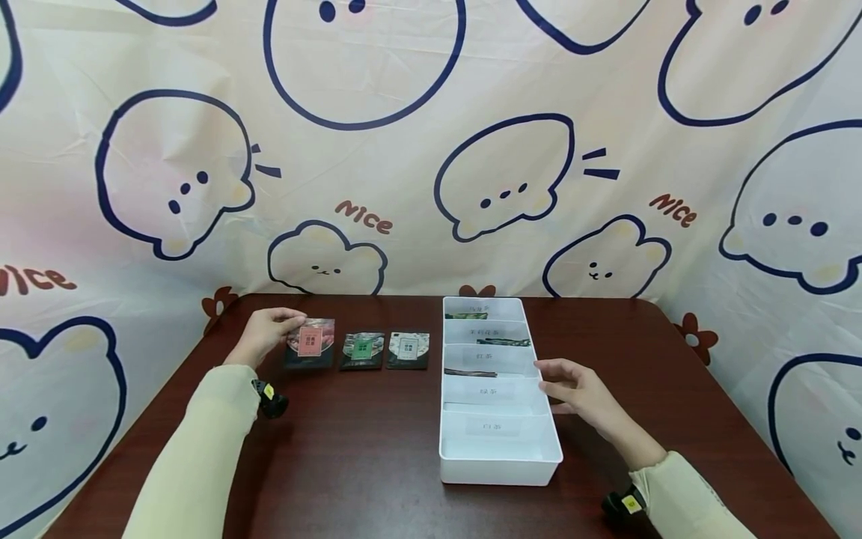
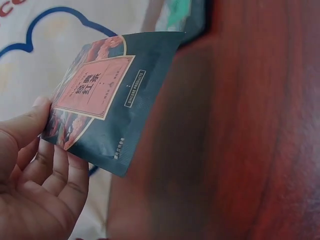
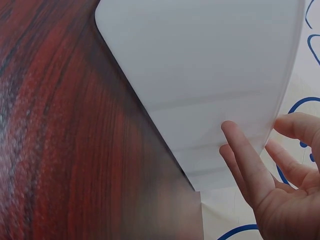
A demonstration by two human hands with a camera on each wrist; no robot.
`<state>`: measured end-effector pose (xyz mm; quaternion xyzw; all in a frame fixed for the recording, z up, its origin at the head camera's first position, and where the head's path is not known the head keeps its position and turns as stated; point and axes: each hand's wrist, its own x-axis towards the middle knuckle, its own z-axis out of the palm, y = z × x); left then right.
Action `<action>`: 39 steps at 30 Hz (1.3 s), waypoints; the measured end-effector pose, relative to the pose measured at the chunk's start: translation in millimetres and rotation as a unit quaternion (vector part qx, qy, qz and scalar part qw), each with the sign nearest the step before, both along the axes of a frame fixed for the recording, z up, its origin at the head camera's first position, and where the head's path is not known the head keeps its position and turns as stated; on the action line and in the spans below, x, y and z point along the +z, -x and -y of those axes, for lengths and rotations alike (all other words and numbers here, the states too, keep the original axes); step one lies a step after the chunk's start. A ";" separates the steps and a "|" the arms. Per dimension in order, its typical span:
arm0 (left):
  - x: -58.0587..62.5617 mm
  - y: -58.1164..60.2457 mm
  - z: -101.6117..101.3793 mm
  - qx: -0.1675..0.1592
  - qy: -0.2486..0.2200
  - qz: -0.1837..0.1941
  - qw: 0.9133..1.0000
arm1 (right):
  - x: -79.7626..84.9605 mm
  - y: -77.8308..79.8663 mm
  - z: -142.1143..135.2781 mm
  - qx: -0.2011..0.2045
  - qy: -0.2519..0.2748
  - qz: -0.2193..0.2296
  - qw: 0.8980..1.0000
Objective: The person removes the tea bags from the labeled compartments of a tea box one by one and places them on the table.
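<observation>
Head view showed the left hand [image 1: 261, 335] grasping the pink-labelled packet [image 1: 310, 343] by its upper left corner, at the left end of a row. Beside it lay the green-labelled packet [image 1: 362, 350] and then the white-labelled packet [image 1: 408, 349], set apart on the bench [image 1: 350, 449], perhaps so that each could be picked up singly. In the left wrist view, the fingers [image 2: 76, 182] pinched only an edge, a hold that seemed to suit leaving the printed face uncovered. The packet was tilted and looked at least partly raised.

Right of the row stood the white box [image 1: 498, 471], its length running away from the person and its lettered labels [image 1: 488, 391] turned toward them, probably for easy reading. Three slim packets [image 1: 503, 342] showed as narrow strips in the three farthest compartments, apparently stood on edge between the dividers.

The right hand [image 1: 582, 393] had its fingers unclenched and spread along the box's right wall, grasping nothing; it looked like a light steadying touch, though how hard it pressed could not be told.
</observation>
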<state>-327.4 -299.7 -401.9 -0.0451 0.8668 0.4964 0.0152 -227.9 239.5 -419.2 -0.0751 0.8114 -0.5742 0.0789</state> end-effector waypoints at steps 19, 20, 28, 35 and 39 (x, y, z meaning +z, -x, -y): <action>-25.9 9.7 -0.2 0.064 -0.001 0.050 0.997 | -1.6 -0.1 -0.3 0.000 -0.002 -0.001 1.000; -26.1 10.1 -0.5 0.064 -0.002 0.051 0.997 | -1.7 0.0 -0.4 0.001 -0.002 -0.001 1.000; -25.4 11.4 -1.7 0.059 -0.020 0.069 0.996 | -2.2 1.4 -1.9 0.003 -0.003 -0.005 1.000; -27.0 14.0 -3.0 0.075 -0.005 0.080 0.994 | -2.2 1.3 -2.3 0.007 0.001 -0.007 1.000; -29.2 14.6 -3.7 0.077 0.035 0.074 0.994 | -1.8 0.9 -2.2 0.006 0.002 -0.003 1.000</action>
